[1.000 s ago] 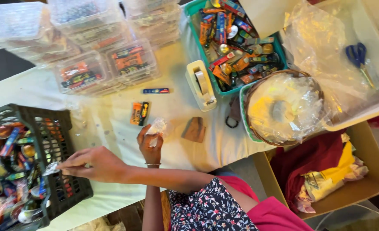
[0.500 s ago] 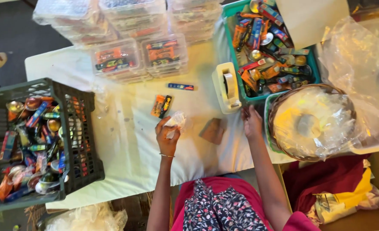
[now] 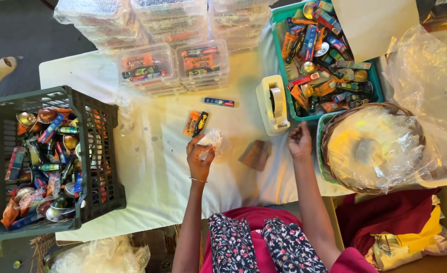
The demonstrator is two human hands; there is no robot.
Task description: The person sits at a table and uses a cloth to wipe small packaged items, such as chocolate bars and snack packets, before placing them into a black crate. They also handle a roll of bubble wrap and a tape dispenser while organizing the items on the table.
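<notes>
nearest the wearer: lap in a dark floral garment point(image 3: 254, 245) over a pink one, both forearms reaching out over a table under a pale cloth point(image 3: 147, 167).

left hand point(image 3: 200, 154): raised just above the cloth, fingers curled and pinched on a small clear plastic bag point(image 3: 211, 139), crumpled; the bag stood at the fingertips, on the far-right side of the hand. thin bangle at the wrist.

right hand point(image 3: 300, 140): fingers loosely curled together, holding nothing that could be made out; it lay just near of the tape dispenser point(image 3: 275, 104) and just left of the wicker basket point(image 3: 372, 149), whose inside was covered by clear plastic film.

between the two hands, on the cloth: a brown flat piece point(image 3: 256, 154), touching neither hand.

just beyond the left hand: two small wrapped sweets, orange and dark point(image 3: 195, 123), side by side, near the bag but apart from it. further on, a blue stick-shaped packet point(image 3: 219, 102) lying alone.

left edge: dark plastic crate point(image 3: 89, 108) filled with mixed wrapped sweets, well apart from both hands.

far right: teal basket point(image 3: 278, 12) of mixed wrapped sweets, beyond the dispenser.

far centre: stacks of clear lidded boxes point(image 3: 173, 63), the nearest two showing orange packets inside.
</notes>
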